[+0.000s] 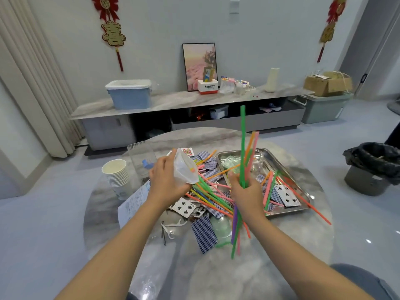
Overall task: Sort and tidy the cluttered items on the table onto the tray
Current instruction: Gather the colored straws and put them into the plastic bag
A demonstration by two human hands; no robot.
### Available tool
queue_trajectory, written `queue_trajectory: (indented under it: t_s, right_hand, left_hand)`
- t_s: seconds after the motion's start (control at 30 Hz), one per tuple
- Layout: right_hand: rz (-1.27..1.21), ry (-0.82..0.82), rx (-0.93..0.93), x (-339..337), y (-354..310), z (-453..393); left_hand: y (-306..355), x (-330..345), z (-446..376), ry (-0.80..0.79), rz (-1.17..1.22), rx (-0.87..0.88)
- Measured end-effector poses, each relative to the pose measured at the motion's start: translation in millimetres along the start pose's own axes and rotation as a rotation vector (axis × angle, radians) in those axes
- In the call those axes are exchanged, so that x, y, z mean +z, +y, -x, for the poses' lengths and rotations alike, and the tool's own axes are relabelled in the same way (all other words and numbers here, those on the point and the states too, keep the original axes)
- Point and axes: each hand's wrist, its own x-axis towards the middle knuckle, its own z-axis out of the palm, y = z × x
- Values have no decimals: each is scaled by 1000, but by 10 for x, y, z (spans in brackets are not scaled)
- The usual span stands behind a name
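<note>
My right hand (pixel 245 194) grips a bundle of coloured straws (pixel 242 148) upright over the table, their ends sticking out above and below my fist. My left hand (pixel 166 178) holds a clear plastic bag (pixel 185 168) by its side, its mouth turned toward more loose straws (pixel 208 194) lying in a heap. A metal tray (pixel 275 158) sits at the right of the round table, holding straws, playing cards (pixel 286 194) and a clear container. Blue-backed cards (pixel 204 233) and face-up cards lie scattered in the middle.
A stack of paper cups (pixel 116 174) and a clear plastic cup (pixel 141 158) stand at the left. A printed sheet (pixel 133 202), floss picks (pixel 173 224) and hairpins lie near the front. A black-lined bin (pixel 373 167) stands on the floor to the right.
</note>
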Motion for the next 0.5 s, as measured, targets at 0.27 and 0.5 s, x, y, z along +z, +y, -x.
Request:
queue_trajectory:
  t_s: [0.27,0.5]
  right_hand:
    - [94,-15,-53,31,210,105]
    - [-24,-2,-131,71,76,99]
  left_hand:
    - [32,71,46,-15,-3,39]
    - [6,80,35,-13,9,55]
